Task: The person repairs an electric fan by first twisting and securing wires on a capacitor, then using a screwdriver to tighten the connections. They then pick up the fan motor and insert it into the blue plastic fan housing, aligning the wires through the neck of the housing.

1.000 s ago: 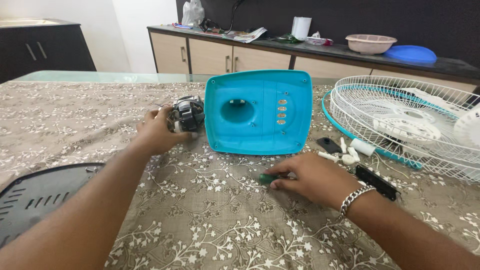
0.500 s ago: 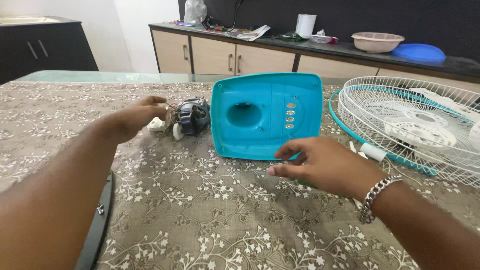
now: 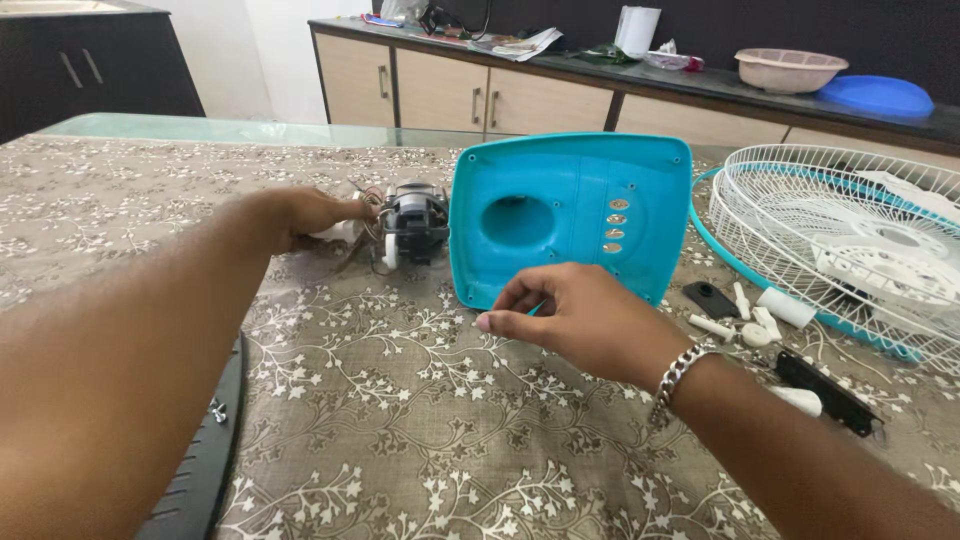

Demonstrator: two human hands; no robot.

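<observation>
The left hand (image 3: 305, 215) reaches across the brown cloth with a white flower print (image 3: 400, 420) and closes its fingers on the wires and white part at the side of a small grey and black electric fan motor (image 3: 412, 225), which lies on the cloth just left of a square turquoise plastic fan housing (image 3: 570, 215). The right hand (image 3: 580, 320), a silver chain bracelet (image 3: 680, 372) at its wrist, sits at the housing's lower edge with fingers curled narrow, pinching something small and greenish; what it is cannot be told. To the right lie small white plastic parts (image 3: 750, 320), a black plastic strip (image 3: 828, 392) and a white wire fan guard with a turquoise rim (image 3: 850, 240).
</observation>
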